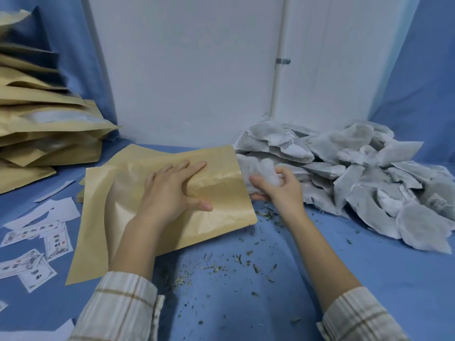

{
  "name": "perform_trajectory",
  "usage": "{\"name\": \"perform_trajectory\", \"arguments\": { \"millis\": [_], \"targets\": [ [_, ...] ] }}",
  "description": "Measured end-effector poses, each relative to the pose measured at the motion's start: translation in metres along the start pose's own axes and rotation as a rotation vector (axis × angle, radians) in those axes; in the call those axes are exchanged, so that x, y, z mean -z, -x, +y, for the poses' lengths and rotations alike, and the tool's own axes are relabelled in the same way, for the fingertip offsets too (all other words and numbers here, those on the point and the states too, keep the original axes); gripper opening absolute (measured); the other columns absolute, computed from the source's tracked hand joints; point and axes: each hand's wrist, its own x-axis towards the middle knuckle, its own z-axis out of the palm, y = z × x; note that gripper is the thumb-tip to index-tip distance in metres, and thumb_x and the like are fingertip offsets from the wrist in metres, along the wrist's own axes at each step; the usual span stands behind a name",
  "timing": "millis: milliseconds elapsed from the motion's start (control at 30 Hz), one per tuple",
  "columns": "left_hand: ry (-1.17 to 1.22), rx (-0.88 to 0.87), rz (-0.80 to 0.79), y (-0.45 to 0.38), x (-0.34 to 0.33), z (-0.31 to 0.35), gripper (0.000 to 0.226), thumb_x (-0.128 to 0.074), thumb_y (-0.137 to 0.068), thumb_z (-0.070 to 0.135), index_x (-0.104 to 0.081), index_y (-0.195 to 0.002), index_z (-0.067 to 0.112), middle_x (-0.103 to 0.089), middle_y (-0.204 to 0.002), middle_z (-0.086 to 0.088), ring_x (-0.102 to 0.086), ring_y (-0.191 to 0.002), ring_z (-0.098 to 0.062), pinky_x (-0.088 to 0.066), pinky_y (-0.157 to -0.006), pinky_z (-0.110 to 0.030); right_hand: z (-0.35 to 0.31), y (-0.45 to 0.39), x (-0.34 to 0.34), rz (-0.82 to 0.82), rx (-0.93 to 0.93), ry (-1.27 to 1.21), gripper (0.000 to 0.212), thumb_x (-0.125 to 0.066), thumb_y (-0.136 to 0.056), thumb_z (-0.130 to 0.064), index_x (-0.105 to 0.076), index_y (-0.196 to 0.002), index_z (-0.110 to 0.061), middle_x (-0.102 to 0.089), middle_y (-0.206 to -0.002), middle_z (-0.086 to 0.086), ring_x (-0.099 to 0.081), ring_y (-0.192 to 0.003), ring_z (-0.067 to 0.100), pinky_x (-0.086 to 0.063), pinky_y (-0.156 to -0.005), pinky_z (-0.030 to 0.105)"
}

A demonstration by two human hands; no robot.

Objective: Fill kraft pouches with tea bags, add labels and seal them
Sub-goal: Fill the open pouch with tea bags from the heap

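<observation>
A kraft pouch (216, 205) lies flat on the blue cloth in the middle, its mouth toward the right. My left hand (170, 190) presses on top of it with straight, spread fingers. My right hand (275, 185) grips a white tea bag (261, 172) right at the pouch's mouth; part of the bag is hidden by my fingers. A big heap of grey-white tea bags (357, 183) lies just right of that hand. Printed paper labels (37, 247) are scattered at the left.
A tall stack of kraft pouches (41, 124) stands at the far left. Loose tea crumbs (221, 264) litter the blue cloth in front of me. A white wall with a pipe (280, 60) closes off the back.
</observation>
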Motion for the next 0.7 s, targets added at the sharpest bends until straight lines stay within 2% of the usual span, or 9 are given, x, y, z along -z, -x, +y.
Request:
{"name": "perform_trajectory", "arguments": {
  "millis": [67,167,267,333,400,467,567,633,700],
  "targets": [
    [0.027,-0.014,0.001,0.001,0.001,0.004,0.095,-0.080,-0.052,0.053,-0.035,-0.135,0.050,-0.027,-0.152,0.008,-0.019,-0.141,-0.020,-0.012,-0.114,-0.040,-0.005,0.006,-0.008,-0.127,0.018,0.062,0.025,-0.078,-0.071,-0.020,-0.058,-0.085,-0.018,-0.069,-0.074,-0.005,-0.067,-0.056,0.013,-0.057,-0.059,0.028],
    [0.088,-0.047,0.001,0.002,0.004,0.011,0.092,-0.081,-0.050,0.051,-0.039,-0.131,0.053,-0.030,-0.150,0.012,-0.021,-0.140,-0.018,-0.014,-0.114,-0.040,-0.018,0.013,-0.012,-0.390,0.005,0.238,0.010,-0.065,-0.082,-0.013,-0.067,-0.088,-0.021,-0.071,-0.076,-0.007,-0.066,-0.062,0.002,-0.051,-0.054,0.017],
    [0.083,-0.109,-0.058,0.004,0.005,0.023,0.089,-0.082,-0.049,0.049,-0.041,-0.128,0.055,-0.032,-0.149,0.013,-0.023,-0.139,-0.016,-0.015,-0.114,-0.038,-0.032,0.017,-0.009,-0.652,-0.082,0.576,0.020,-0.053,-0.090,-0.014,-0.064,-0.096,0.002,-0.065,-0.073,0.007,-0.055,-0.059,0.000,-0.042,-0.052,0.014],
    [0.061,-0.113,-0.093,0.004,0.004,0.032,0.089,-0.081,-0.051,0.050,-0.041,-0.130,0.054,-0.032,-0.149,0.012,-0.025,-0.138,-0.014,-0.017,-0.113,-0.034,-0.035,0.013,-0.004,-0.537,0.032,0.746,0.023,-0.051,-0.089,-0.015,-0.061,-0.095,0.005,-0.059,-0.076,0.013,-0.048,-0.067,0.009,-0.038,-0.058,0.022],
    [0.065,-0.082,-0.089,0.005,0.001,0.039,0.090,-0.081,-0.051,0.052,-0.040,-0.132,0.051,-0.034,-0.149,0.010,-0.028,-0.137,-0.013,-0.021,-0.112,-0.034,-0.036,0.007,0.008,-0.246,0.193,0.820,0.022,-0.053,-0.088,-0.021,-0.066,-0.086,-0.003,-0.058,-0.070,0.003,-0.049,-0.067,0.011,-0.037,-0.059,0.025],
    [0.054,-0.063,-0.069,0.004,-0.003,0.045,0.092,-0.081,-0.051,0.053,-0.040,-0.134,0.048,-0.039,-0.146,0.007,-0.033,-0.135,-0.015,-0.025,-0.111,-0.037,-0.034,-0.001,0.028,-0.012,0.261,1.047,0.020,-0.054,-0.085,-0.024,-0.069,-0.096,-0.017,-0.064,-0.091,0.000,-0.056,-0.089,0.016,-0.043,-0.072,0.027],
    [-0.061,-0.032,-0.070,0.004,-0.012,0.053,0.095,-0.080,-0.054,0.054,-0.034,-0.137,0.047,-0.033,-0.150,0.004,-0.029,-0.137,-0.020,-0.023,-0.110,-0.036,-0.015,-0.009,0.057,-0.014,-0.011,1.590,0.050,-0.054,-0.083,-0.019,-0.043,-0.132,-0.024,-0.040,-0.135,0.011,-0.037,-0.123,0.032,-0.035,-0.100,0.038],
    [-0.093,-0.019,-0.064,0.003,-0.018,0.054,0.096,-0.079,-0.055,0.055,-0.032,-0.139,0.046,-0.032,-0.150,0.004,-0.026,-0.138,-0.022,-0.020,-0.110,-0.036,-0.001,-0.009,0.066,0.019,-0.072,1.626,0.054,-0.051,-0.085,-0.013,-0.037,-0.135,-0.023,-0.041,-0.133,0.014,-0.039,-0.123,0.033,-0.035,-0.100,0.037],
    [-0.114,-0.015,-0.062,0.003,-0.022,0.054,0.096,-0.077,-0.057,0.056,-0.031,-0.139,0.046,-0.032,-0.150,0.004,-0.024,-0.139,-0.024,-0.018,-0.110,-0.037,0.005,-0.011,0.071,0.117,0.006,1.501,0.047,-0.046,-0.086,-0.008,-0.046,-0.130,-0.022,-0.054,-0.123,0.014,-0.048,-0.114,0.032,-0.041,-0.087,0.035]
  ]
}}
